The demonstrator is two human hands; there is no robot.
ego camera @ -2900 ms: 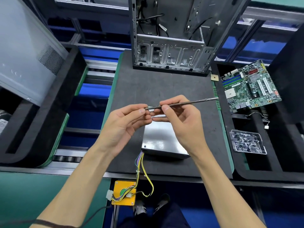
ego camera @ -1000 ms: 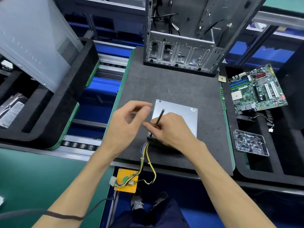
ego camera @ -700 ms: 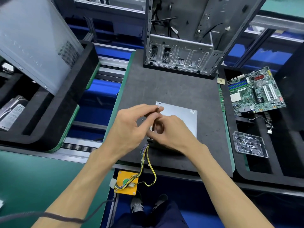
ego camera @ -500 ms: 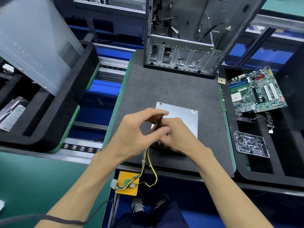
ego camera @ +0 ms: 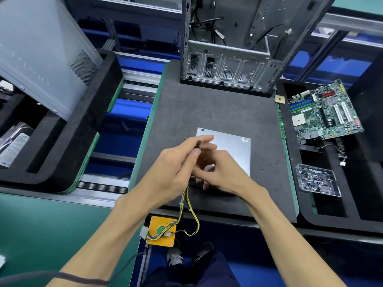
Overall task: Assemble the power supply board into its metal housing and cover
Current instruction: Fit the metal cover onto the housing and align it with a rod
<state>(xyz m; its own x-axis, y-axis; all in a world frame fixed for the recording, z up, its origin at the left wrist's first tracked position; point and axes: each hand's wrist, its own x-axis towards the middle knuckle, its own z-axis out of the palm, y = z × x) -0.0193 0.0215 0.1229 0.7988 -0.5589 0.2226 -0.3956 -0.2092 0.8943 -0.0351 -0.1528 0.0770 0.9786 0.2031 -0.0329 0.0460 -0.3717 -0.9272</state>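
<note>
While the power supply housing point(ego camera: 230, 150) lies flat on the worktop point(ego camera: 207, 112), the left hand point(ego camera: 174, 168) pinches a thin driver shaft point(ego camera: 199, 144) — the right hand point(ego camera: 219, 172) grips its lower end. Rigid, smooth sheet metal — probably best held by its edges, clear of the wires point(ego camera: 191, 208).

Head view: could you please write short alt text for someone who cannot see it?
Two bare hands, left hand and right hand, work a thin screwdriver over a closed metal power supply box on a dark mat. Beyond stands an open computer case; a motherboard lies right.
</note>
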